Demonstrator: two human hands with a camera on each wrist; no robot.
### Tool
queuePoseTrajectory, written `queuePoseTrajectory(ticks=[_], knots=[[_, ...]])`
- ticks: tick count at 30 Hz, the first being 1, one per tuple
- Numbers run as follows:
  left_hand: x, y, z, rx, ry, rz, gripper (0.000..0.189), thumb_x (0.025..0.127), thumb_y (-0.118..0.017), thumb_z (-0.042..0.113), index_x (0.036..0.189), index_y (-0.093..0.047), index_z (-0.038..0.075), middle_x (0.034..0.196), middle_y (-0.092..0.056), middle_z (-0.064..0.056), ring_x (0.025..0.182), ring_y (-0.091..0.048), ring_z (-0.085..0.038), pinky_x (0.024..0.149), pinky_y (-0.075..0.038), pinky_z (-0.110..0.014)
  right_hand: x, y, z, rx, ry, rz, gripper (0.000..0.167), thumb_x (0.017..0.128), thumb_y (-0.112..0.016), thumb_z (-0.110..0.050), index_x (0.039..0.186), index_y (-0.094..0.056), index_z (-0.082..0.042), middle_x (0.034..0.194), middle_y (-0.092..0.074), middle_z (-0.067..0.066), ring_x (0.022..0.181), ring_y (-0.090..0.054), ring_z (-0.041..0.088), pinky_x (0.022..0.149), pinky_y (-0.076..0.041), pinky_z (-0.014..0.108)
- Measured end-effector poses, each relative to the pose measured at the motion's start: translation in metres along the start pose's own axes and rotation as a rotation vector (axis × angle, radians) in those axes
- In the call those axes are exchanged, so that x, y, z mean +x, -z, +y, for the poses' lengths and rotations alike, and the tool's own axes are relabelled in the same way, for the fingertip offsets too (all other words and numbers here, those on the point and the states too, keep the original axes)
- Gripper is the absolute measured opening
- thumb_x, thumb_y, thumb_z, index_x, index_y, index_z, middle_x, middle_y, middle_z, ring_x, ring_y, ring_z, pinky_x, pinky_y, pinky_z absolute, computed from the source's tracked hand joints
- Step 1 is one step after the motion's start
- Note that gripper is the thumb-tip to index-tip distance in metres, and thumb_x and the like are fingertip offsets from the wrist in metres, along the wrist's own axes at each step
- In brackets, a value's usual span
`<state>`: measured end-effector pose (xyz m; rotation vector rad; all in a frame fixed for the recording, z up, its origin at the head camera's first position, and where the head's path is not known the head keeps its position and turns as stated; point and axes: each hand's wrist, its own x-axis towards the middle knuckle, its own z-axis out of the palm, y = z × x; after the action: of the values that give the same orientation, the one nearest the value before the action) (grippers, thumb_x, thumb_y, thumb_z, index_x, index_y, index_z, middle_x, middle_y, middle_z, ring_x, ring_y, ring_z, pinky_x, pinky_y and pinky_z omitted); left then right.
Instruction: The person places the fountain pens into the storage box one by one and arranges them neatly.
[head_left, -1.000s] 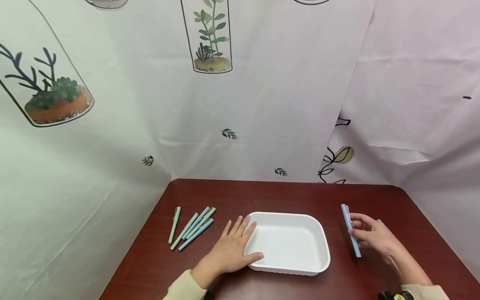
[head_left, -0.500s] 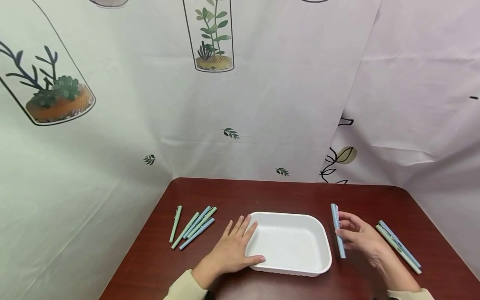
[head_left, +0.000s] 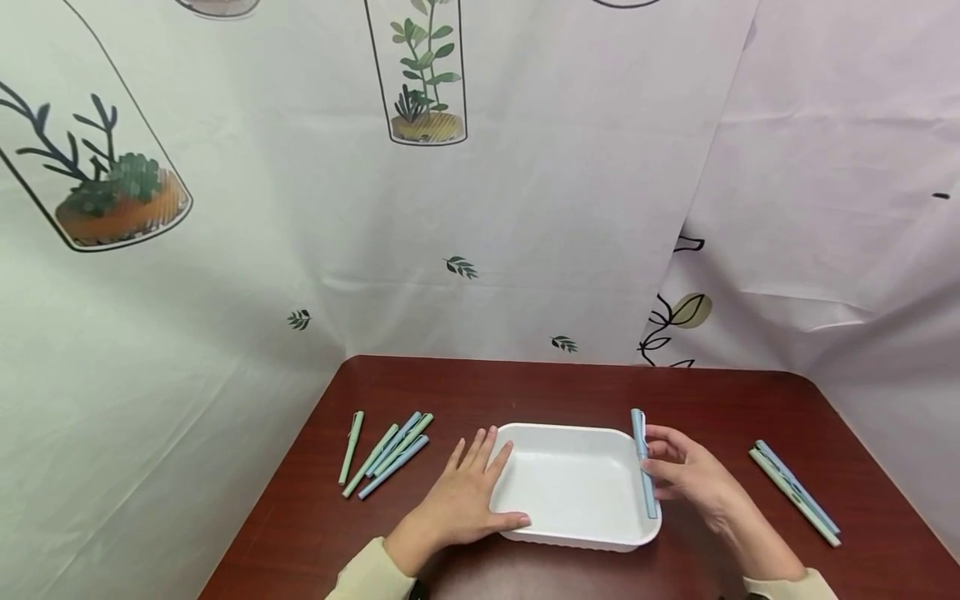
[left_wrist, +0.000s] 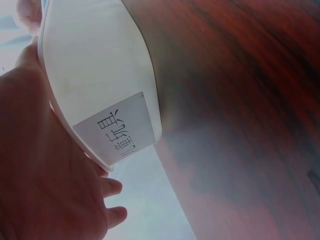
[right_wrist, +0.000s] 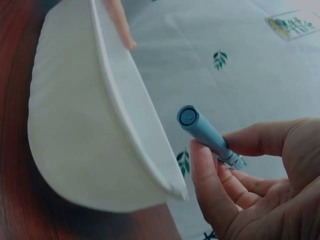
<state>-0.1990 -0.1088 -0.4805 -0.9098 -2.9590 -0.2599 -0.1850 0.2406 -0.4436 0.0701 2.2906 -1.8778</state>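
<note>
1. Change: right hand [head_left: 693, 475] has carried the blue pen [head_left: 648, 493] leftward. Half a second ago it was just outside the white tray [head_left: 573, 540]; now, in the head view, it lines up over the tray's right rim.
2. Right hand state: thumb and fingertips pinch the pen near mid-barrel. Right wrist view shows it off the counter [head_left: 585, 392], looking apart from the rim.
3. Left hand [head_left: 461, 500]: fingers straight and spread, lying along the tray's left edge, thumb over the near-left corner; grips no pen. Position basically unchanged — reads as a steadying hand, my judgement.
4. Tray sits between the hands; no pen visible inside.
5. Left of the left hand: a lone green pen [head_left: 350, 450], then a pen cluster [head_left: 399, 451], two green and two blue. Right of the right hand: a pen pair [head_left: 797, 499], one green, one blue, side by side. All lie where they did.
6. Meaning: pen is now at the tray, not beside it — but not set down.
</note>
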Motion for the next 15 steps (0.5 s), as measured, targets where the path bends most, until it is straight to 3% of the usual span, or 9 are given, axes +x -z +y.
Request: queuePoseTrajectory(ticks=[15], knots=[[-0.001,0.001,0.001,0.028,0.011,-0.002,0.108,0.085,-0.048,0.083,0.161,-0.027,0.009,0.166,-0.020,-0.021,0.154,-0.019,-0.037,0.122,-0.018,-0.055,0.009,-0.040,-0.003,0.015,0.024,-0.027,0.062,0.090,-0.065,0.002,0.146,-0.039,0.008,0.110,-0.055,0.015,0.079,-0.066,0.022,0.066,-0.060,0.041]])
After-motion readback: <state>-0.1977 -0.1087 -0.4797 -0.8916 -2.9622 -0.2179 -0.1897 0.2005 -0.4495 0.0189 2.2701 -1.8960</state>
